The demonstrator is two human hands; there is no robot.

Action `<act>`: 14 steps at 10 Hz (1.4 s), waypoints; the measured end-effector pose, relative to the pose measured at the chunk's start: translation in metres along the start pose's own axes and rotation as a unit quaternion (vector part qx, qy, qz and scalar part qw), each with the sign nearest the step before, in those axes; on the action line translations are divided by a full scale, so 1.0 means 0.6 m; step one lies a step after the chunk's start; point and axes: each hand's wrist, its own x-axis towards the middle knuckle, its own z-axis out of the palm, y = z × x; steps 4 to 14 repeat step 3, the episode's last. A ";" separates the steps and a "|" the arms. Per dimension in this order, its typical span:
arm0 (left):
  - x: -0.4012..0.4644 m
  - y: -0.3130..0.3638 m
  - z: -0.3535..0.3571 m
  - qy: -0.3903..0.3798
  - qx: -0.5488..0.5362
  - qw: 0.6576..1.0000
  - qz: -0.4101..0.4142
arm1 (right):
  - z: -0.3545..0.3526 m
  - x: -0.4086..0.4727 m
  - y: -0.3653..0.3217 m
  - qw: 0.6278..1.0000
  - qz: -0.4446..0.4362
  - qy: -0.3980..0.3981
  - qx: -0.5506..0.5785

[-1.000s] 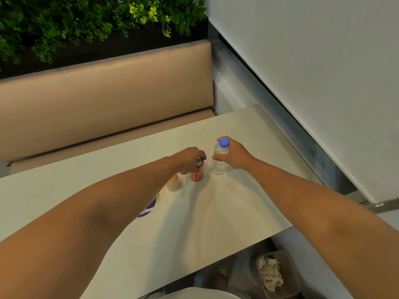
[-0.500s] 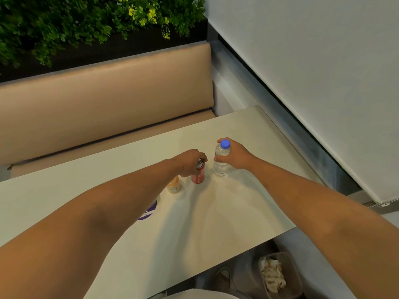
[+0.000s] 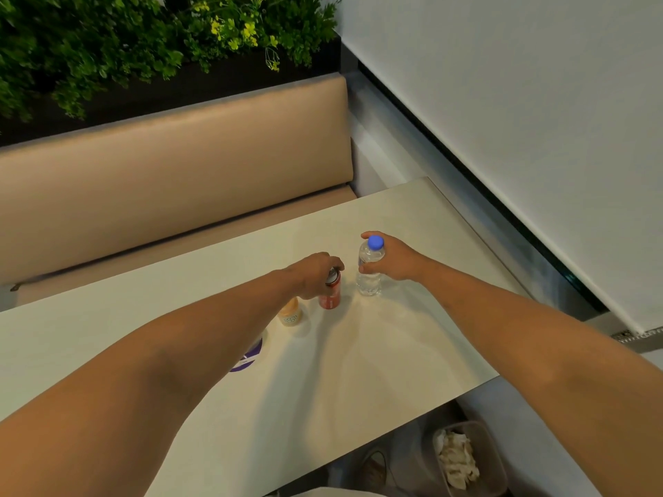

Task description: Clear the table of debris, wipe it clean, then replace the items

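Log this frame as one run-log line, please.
stage: replacing items | left hand: grips red can | right hand: grips water bottle | both upright on table | bin: crumpled paper inside

Left arm: bare, extended forward from the lower left across the view, forearm running diagonally up and to the right. Left hand [image 3: 315,274]: palm down, back of the hand toward the camera, fingers curled over the top of a red can [image 3: 330,295] and gripping it from above.

Right arm: bare, extended from the lower right edge up and to the left. Right hand [image 3: 393,261]: fingers and thumb wrapped round the upper body of a clear bottle [image 3: 369,270], just under its cap.

Hands: near each other, not touching.
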 end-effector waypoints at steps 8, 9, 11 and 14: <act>-0.009 -0.001 -0.017 0.020 -0.026 0.999 -0.002 | -0.027 -0.022 -0.017 1.000 0.019 -0.013 0.012; -0.009 -0.001 -0.017 0.020 -0.026 0.999 -0.002 | -0.027 -0.022 -0.017 1.000 0.019 -0.013 0.012; -0.009 -0.001 -0.017 0.020 -0.026 0.999 -0.002 | -0.027 -0.022 -0.017 1.000 0.019 -0.013 0.012; -0.009 -0.001 -0.017 0.020 -0.026 0.999 -0.002 | -0.027 -0.022 -0.017 1.000 0.019 -0.013 0.012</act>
